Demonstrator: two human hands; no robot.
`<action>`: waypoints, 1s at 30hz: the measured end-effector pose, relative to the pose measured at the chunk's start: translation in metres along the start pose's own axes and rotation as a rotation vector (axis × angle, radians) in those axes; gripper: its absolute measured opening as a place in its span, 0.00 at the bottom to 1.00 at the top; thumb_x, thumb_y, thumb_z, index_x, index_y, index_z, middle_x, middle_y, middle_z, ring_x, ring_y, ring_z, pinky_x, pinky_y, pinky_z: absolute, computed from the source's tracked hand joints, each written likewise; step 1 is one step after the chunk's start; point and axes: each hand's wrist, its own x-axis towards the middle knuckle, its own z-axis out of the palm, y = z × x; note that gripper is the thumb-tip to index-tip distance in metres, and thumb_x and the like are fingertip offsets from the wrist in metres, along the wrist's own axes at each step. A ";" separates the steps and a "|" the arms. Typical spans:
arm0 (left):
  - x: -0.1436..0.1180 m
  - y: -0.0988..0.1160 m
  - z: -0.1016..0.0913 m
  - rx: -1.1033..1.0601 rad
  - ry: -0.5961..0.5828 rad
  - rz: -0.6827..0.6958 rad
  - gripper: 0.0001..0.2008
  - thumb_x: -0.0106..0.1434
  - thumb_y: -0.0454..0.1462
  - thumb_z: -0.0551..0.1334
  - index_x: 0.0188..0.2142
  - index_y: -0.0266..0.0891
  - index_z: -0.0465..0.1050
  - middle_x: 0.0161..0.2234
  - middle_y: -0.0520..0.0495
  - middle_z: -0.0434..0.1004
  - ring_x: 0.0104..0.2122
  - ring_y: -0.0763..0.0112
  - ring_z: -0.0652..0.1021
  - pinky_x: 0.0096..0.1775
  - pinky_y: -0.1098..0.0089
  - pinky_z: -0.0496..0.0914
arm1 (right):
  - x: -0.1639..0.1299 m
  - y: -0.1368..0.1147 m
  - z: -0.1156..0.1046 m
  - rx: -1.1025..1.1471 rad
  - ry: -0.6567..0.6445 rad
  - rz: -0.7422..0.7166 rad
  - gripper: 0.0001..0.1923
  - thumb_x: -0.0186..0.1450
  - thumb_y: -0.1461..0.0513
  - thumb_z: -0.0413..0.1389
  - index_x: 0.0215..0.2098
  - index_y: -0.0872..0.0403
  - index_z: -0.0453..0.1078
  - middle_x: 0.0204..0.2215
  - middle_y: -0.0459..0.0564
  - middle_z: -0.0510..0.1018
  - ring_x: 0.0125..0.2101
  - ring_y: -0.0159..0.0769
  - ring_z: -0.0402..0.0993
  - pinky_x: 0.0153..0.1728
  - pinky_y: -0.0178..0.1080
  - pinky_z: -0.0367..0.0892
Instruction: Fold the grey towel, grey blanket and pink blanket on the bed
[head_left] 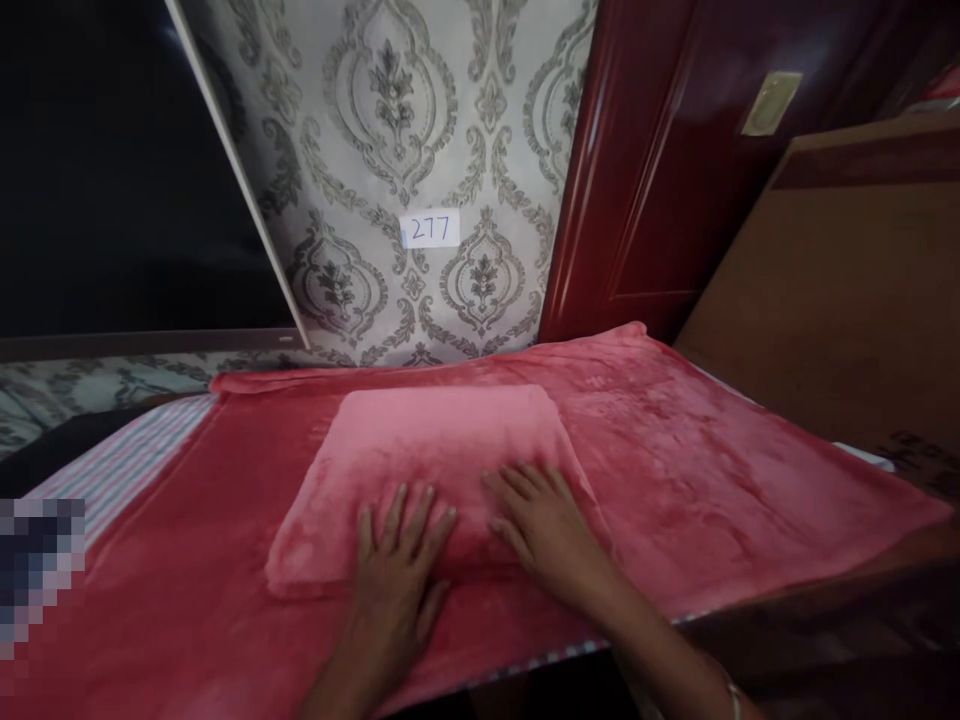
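A pink plush cloth (450,425), folded into a rectangle, lies flat on a larger red-pink plush blanket (675,470). Its near edge is partly hidden by my hands. My left hand (397,575) rests on the near left part of the folded cloth, palm down with fingers spread. My right hand (544,525) lies on the right part of the cloth, palm down, its fingers stretched out and slightly apart. Neither hand grips anything.
The blanket covers a table with a striped cloth (146,450) showing at the left. A dark screen (135,170) stands at the back left. A large cardboard box (840,300) leans at the right, near a dark red door (645,150). A paper label (430,229) reads 277.
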 end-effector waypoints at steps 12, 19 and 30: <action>-0.006 0.027 0.021 -0.041 0.019 0.057 0.35 0.60 0.36 0.61 0.67 0.50 0.61 0.70 0.49 0.56 0.69 0.48 0.52 0.66 0.42 0.41 | 0.089 0.067 0.005 -0.086 -0.080 0.080 0.32 0.74 0.46 0.44 0.72 0.44 0.49 0.73 0.47 0.43 0.72 0.47 0.33 0.67 0.61 0.32; -0.005 0.026 0.025 -0.077 0.073 0.038 0.33 0.57 0.35 0.61 0.64 0.48 0.66 0.68 0.49 0.61 0.69 0.49 0.54 0.66 0.42 0.42 | 0.089 0.114 0.017 0.029 -0.049 0.298 0.32 0.74 0.48 0.40 0.74 0.46 0.44 0.73 0.47 0.35 0.71 0.49 0.37 0.66 0.56 0.49; -0.006 0.033 0.020 -0.049 0.050 -0.010 0.38 0.56 0.34 0.62 0.67 0.53 0.60 0.71 0.52 0.54 0.69 0.49 0.53 0.66 0.42 0.42 | 0.112 0.029 -0.023 -0.037 -0.043 0.014 0.31 0.73 0.53 0.47 0.73 0.49 0.50 0.72 0.55 0.47 0.71 0.50 0.38 0.67 0.59 0.44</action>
